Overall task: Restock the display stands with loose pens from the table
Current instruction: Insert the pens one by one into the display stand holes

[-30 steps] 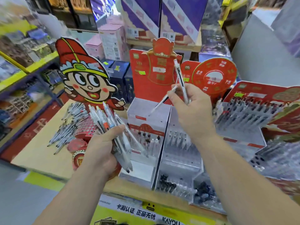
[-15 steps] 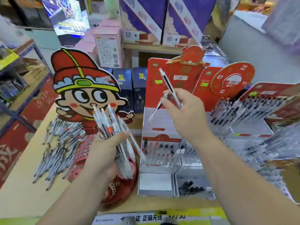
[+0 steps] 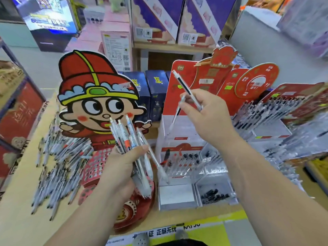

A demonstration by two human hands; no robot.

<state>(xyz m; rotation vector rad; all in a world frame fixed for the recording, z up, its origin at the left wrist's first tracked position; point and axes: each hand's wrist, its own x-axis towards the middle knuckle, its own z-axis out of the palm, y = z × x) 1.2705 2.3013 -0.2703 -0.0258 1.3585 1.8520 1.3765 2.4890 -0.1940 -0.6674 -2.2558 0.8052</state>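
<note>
My left hand (image 3: pixel 120 167) grips a bundle of white pens (image 3: pixel 131 146), fanned out above the round red cartoon stand (image 3: pixel 94 160). My right hand (image 3: pixel 207 112) is raised in front of the red-backed white display stand (image 3: pixel 181 139) and pinches two pens (image 3: pixel 184 89), one pointing up-left, the other slanting down toward the stand. That stand holds a few pens (image 3: pixel 188 160) in its lower rows. Loose pens (image 3: pixel 58 167) lie spread on the wooden table (image 3: pixel 23 219) at the left.
A big cartoon-boy cutout (image 3: pixel 95 96) rises behind the round stand. More tiered pen stands (image 3: pixel 266 114) fill the right side. Dark blue boxes (image 3: pixel 154 91) stand at the back, with purple cartons (image 3: pixel 156 18) on a shelf above. Trays with small black parts (image 3: pixel 214 194) sit at the front.
The view has swung left and down, so the stands sit further right. My right hand keeps the two pens raised; my left hand still grips the bundle.
</note>
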